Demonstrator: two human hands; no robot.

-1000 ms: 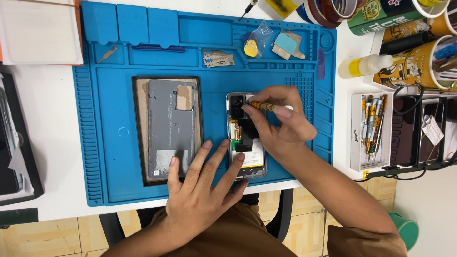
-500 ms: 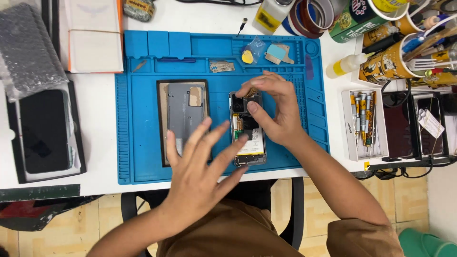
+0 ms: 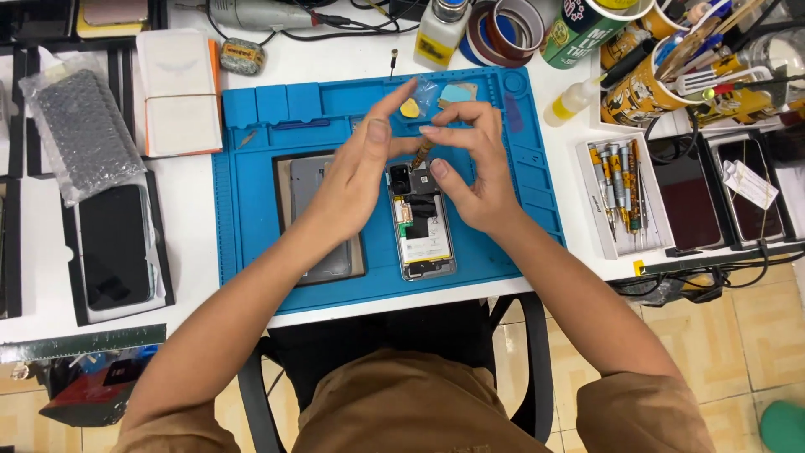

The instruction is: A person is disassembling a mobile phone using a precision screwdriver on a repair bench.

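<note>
A white worktable (image 3: 352, 50) is filling the upper part of the view under even, bright light that is casting only soft shadows. A blue work mat (image 3: 520, 210) is lying at the middle of the table. Left of the mat, black trays (image 3: 71, 315) are sitting along the table's edge. Right of the mat, more dark trays (image 3: 713, 243) are lining up toward the table's end. Below the mat, past the table's front edge, a black chair frame (image 3: 537, 377) is showing. A beige tiled floor (image 3: 738, 327) is stretching below the table on both sides.
</note>
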